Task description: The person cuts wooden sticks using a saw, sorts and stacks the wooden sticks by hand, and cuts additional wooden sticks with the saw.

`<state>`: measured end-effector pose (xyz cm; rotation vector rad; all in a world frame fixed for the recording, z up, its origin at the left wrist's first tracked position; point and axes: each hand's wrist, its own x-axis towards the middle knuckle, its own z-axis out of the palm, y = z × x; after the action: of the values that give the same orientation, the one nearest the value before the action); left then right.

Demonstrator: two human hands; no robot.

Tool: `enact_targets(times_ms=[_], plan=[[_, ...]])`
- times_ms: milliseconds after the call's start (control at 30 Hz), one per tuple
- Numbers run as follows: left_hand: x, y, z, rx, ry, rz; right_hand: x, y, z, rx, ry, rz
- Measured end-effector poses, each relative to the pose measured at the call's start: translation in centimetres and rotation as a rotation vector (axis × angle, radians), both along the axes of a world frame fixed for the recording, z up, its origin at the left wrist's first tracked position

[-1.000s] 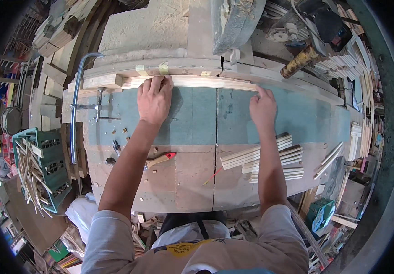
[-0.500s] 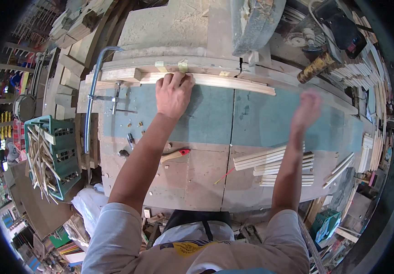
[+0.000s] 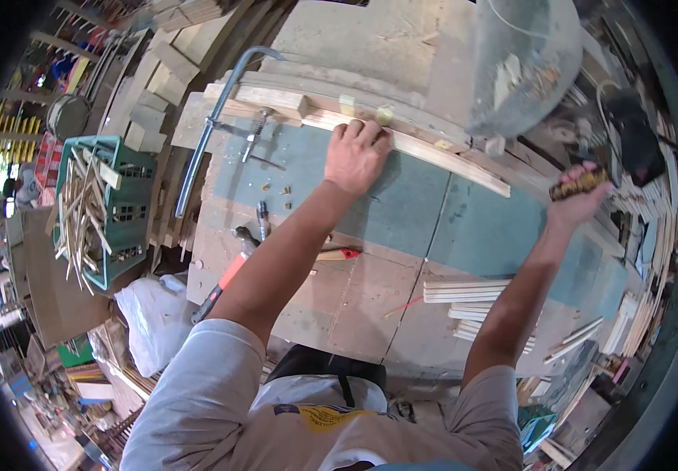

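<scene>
My left hand is closed over thin pale wooden strips, its fingers curled at their top edge. The strips lie against a long wooden rail across the far part of the bench. Out to the right, my right hand is wrapped round a worn yellow-brown handle. It lies beside a black tool body; whether they are joined I cannot tell. Left of my left hand, a bar clamp stands by a wooden block.
A hammer with an orange-and-black handle lies near my left forearm. Stacked wooden strips rest on the bench by my right forearm. A green crate of wood scraps stands at left. A dusty grey machine guard rises at the back.
My right hand has reached farther right and taken hold of the yellow-brown handle. My left hand stays on the strips. The view has turned and shifted, bringing the hammer into sight.
</scene>
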<state>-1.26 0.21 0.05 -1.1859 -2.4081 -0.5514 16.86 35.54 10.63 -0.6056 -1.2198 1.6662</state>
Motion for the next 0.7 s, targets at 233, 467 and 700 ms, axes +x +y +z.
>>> enact_targets(times_ms=[233, 467, 700], plan=[[0.1, -0.4, -0.1, -0.017, -0.008, 0.02, 3.4, -6.5, 1.3, 0.097, -0.121, -0.182], [-0.2, -0.5, -0.4, 0.0, -0.019, 0.033, 9.1, -9.4, -0.2, 0.019, -0.036, -0.149], [-0.2, -0.7, -0.3, -0.072, -0.022, 0.016, 13.3, -12.8, -0.2, 0.079, -0.081, -0.244]])
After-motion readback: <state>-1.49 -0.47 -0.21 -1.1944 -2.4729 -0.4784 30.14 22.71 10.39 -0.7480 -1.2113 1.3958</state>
